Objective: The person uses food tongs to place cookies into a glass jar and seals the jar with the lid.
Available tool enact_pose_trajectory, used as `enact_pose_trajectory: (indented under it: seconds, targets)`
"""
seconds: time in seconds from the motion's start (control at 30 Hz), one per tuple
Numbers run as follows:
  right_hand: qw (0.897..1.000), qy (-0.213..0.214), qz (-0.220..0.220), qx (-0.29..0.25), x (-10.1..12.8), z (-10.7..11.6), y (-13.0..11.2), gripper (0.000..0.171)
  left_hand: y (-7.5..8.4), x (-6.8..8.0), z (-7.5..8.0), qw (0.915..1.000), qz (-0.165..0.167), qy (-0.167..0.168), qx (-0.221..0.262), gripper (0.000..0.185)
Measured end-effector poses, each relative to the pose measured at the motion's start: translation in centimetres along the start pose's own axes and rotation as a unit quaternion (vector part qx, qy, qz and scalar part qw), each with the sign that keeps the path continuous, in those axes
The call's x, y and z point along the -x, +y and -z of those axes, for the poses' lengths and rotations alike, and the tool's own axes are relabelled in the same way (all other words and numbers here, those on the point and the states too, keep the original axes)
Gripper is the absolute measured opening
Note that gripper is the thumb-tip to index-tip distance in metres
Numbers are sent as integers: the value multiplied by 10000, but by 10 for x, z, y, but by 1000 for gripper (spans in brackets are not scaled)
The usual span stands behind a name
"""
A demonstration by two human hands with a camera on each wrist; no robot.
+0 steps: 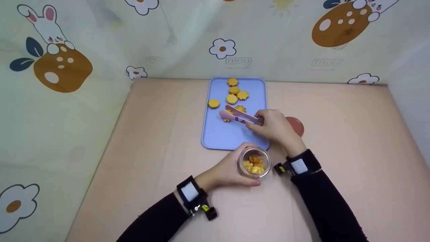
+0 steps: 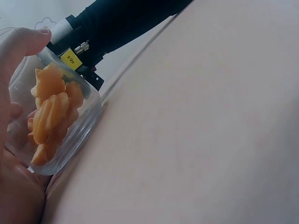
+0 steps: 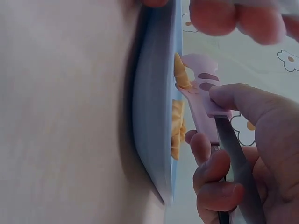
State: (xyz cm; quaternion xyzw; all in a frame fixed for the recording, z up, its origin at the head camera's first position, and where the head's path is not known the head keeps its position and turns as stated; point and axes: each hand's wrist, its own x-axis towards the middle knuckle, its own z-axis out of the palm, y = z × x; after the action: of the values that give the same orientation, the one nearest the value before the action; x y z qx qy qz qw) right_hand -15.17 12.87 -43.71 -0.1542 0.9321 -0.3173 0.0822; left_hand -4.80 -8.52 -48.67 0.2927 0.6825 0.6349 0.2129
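Note:
My left hand (image 1: 226, 169) grips a clear glass jar (image 1: 254, 162) holding several orange flower-shaped cookies (image 2: 51, 109), standing on the table just in front of a blue tray (image 1: 218, 134). My right hand (image 1: 275, 127) holds pink tongs (image 1: 238, 116) over the tray. The tong tips reach down at a cookie (image 1: 228, 117) near the tray's middle; in the right wrist view the tongs (image 3: 201, 88) touch a cookie (image 3: 180, 72). Several more cookies (image 1: 235, 92) lie toward the tray's far end.
A round reddish lid (image 1: 297, 125) lies on the table to the right of the tray, partly behind my right hand. Patterned cloth walls (image 1: 67, 67) close in the pinkish table (image 1: 352, 151) at the back and both sides.

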Motion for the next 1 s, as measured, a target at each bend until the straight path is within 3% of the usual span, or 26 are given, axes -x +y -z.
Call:
enact_pose_trajectory:
  seconds: [0.73, 1.0]
  targets:
    - [9997, 193, 92, -80, 0, 4, -1, 34, 1, 0, 0, 10000, -1, 7, 31, 98]
    - [9992, 315, -28, -225, 6, 18, -4, 32, 1, 1, 0, 10000, 17, -9, 8, 97]
